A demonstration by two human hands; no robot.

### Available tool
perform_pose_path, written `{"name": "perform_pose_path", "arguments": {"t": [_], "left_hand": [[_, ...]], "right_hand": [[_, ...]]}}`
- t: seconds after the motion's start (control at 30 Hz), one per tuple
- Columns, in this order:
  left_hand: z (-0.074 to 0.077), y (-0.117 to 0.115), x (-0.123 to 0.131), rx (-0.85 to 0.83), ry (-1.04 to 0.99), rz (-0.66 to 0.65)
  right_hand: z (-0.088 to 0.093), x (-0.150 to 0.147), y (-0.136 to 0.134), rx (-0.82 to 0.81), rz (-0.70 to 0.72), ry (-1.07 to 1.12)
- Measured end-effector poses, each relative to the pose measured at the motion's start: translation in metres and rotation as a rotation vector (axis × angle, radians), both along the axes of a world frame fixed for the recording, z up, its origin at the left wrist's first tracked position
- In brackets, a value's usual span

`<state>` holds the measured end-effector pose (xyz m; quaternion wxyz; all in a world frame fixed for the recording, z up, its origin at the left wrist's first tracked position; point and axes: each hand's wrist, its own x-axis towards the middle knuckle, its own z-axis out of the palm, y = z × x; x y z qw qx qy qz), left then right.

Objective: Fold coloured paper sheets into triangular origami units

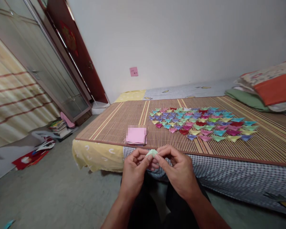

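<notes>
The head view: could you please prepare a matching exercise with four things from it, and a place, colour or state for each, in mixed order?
1. piece of paper between the left hand and the right hand
2. stack of paper
3. note
4. folded papers

A. spread in rows on the mat
B. on the wall
C. pale green
D. pink, near the mat's front edge

Pairs: 1-C, 2-D, 3-B, 4-A

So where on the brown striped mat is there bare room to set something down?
Free: the brown striped mat left of and behind the squarish pink paper stack, and right of the multicoloured folded-paper rows. Crowded: the rows themselves, closely spaced.
</notes>
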<state>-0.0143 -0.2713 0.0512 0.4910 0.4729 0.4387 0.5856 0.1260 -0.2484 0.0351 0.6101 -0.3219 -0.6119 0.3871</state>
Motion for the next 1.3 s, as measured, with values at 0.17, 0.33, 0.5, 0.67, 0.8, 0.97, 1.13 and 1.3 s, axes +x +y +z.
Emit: {"name": "perform_pose_path", "arguments": {"t": [0.17, 0.33, 0.5, 0.67, 0.8, 0.97, 1.13, 1.3], "left_hand": [[-0.002, -0.001, -0.003, 0.048, 0.081, 0.068], [-0.007, -0.002, 0.000, 0.088, 0.105, 0.089], [-0.009, -0.001, 0.003, 0.064, 0.092, 0.041], [-0.009, 0.001, 0.006, 0.067, 0.057, 0.051], [-0.008, -0.001, 0.007, 0.131, 0.119, 0.080], [-0.007, 0.000, 0.010, 0.132, 0.143, 0.032], [-0.004, 0.004, 0.017, 0.062, 0.062, -0.050], [0.001, 0.002, 0.023, 0.024, 0.067, -0.101]], "right_hand": [[0.000, 0.003, 0.005, -0.154, 0.030, -0.021], [0.001, 0.007, 0.008, -0.256, 0.268, 0.023], [0.004, 0.008, 0.008, -0.293, 0.318, 0.095], [0.002, 0.009, 0.010, -0.325, 0.274, 0.068], [0.000, 0.014, 0.011, -0.338, 0.269, 0.039], [0.001, 0.021, 0.009, -0.303, 0.254, 0.037], [0.006, 0.029, 0.002, -0.258, 0.296, 0.079], [0.008, 0.035, -0.004, -0.166, 0.252, -0.035]]}}
